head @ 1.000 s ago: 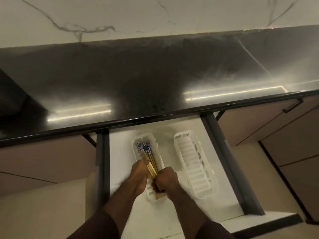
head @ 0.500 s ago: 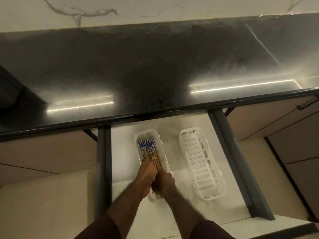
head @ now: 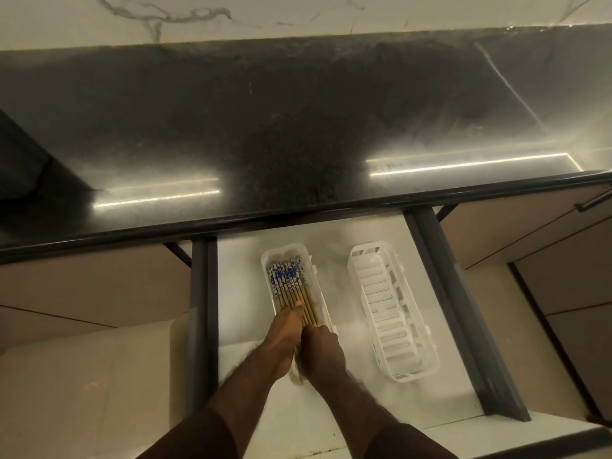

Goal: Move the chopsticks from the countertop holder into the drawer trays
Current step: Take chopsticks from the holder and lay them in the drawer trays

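Chopsticks (head: 291, 289): bundle lies lengthwise in the left tray, patterned blue-and-white ends toward the back, bare wooden shafts running toward the person.
Left tray (head: 323, 294): white, slotted, sits in the open drawer; holds the whole visible bundle.
Right tray (head: 394, 313): same make, near the left one but apart from it, nothing in it.
Drawer (head: 238, 293): pulled out below the black table edge, white floor, dark side rails.
Table (head: 298, 127): dark polished stone; no holder shows in this view, so its whereabouts cannot be told.
Left hand (head: 283, 339): grip lies flat and loosely spread across the shafts, one fingertip on top of them; looks like pressing the sticks level so they bed side by side rather than crossing.
Right hand (head: 323, 352): grip curled inward at the near end of the bundle; whether it clasps the stick ends or only butts against them is hidden by the knuckles, cannot tell.
Reason for hold: judged as squaring up, one hand flattening, the other nudging the ends flush so the bundle fits within the tray's length.
Stage: placement in the left tray appears nearly done.
Risk: loose round sticks may roll or ride up over one another when the hands lift.
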Demonstrator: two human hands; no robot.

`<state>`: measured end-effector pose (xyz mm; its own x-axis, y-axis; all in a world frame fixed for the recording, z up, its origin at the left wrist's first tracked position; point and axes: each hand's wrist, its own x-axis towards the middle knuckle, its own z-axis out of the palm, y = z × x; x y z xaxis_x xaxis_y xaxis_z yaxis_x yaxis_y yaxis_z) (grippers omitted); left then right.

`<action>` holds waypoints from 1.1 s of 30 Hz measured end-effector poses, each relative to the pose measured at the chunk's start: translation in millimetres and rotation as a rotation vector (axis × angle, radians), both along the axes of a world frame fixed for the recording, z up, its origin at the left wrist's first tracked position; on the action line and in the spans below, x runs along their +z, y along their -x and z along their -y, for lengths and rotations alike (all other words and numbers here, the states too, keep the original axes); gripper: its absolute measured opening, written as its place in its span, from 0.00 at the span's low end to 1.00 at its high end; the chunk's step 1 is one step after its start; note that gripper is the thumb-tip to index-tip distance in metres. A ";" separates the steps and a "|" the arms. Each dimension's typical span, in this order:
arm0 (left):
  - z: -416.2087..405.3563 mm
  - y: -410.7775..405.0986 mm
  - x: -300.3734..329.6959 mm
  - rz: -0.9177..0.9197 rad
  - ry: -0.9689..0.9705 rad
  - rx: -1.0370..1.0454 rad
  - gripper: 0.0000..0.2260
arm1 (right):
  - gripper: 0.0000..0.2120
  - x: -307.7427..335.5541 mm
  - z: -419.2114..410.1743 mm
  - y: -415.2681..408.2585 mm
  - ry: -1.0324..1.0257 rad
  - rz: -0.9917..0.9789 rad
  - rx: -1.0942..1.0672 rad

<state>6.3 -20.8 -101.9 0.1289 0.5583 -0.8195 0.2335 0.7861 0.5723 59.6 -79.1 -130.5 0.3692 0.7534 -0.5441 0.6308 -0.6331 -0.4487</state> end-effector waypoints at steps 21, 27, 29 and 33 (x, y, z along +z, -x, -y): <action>2.8 30.4 58.3 0.162 -0.124 -0.044 0.10 | 0.08 84.4 -8.0 -23.2 -0.178 0.017 -0.113; -11.9 69.0 108.9 0.200 -0.308 -0.139 0.10 | 0.08 158.2 -2.0 -10.4 -0.418 -0.070 -0.212; -12.1 84.5 128.3 0.230 -0.365 -0.144 0.11 | 0.07 179.2 1.1 1.4 -0.477 -0.088 -0.212; -5.4 116.0 171.2 0.287 -0.441 -0.095 0.11 | 0.05 220.1 9.1 30.8 -0.569 -0.125 -0.184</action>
